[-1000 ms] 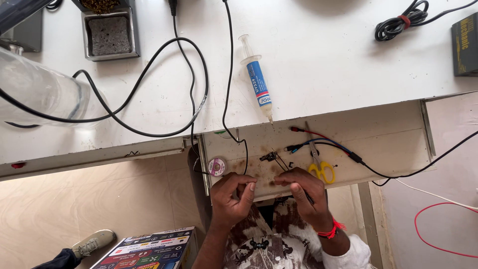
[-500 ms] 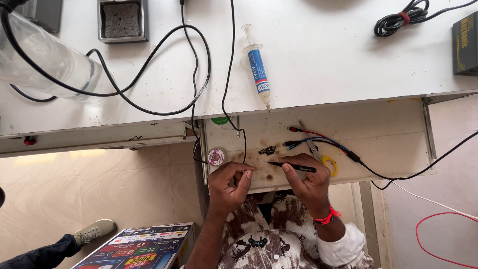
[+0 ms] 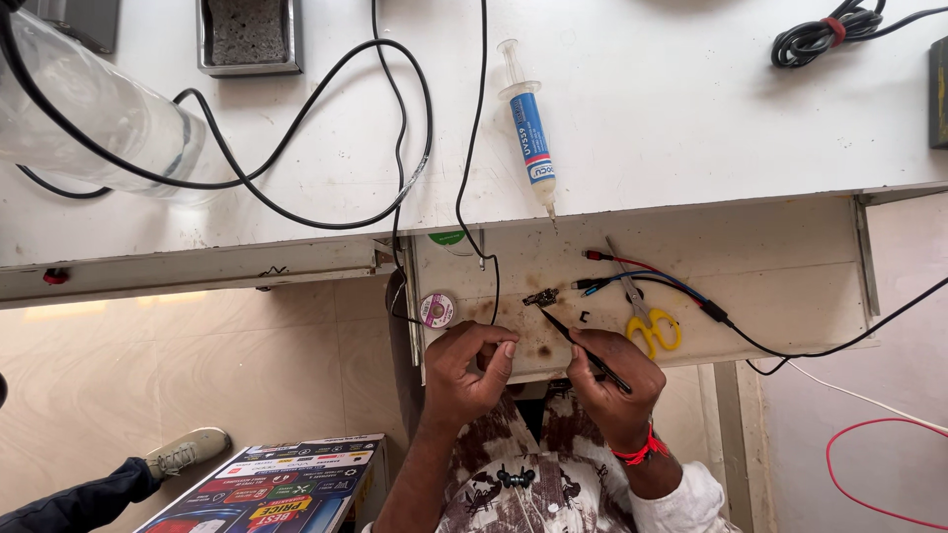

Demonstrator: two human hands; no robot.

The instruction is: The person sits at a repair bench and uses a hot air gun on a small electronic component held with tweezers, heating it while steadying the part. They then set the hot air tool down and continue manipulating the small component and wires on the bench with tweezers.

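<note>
Head view, listed left to right: clear plastic bottle lying on the white bench top; black cable looping across it; small pink-labelled spool on the stained pull-out board; left hand, fingers curled together at the board's near edge, whether they pinch anything cannot be told; small dark component lying on the board, well clear of the spool; slim black probe, pinched in the right hand, tip touching the component's near end; blue-labelled syringe above, its nozzle over the bench edge; yellow-handled scissors and red and blue leads just beside the work. Judgement: a steady tip wants both wrists braced on the near edge. Open board lies right of the scissors; the leads crowd the component's right side.
</note>
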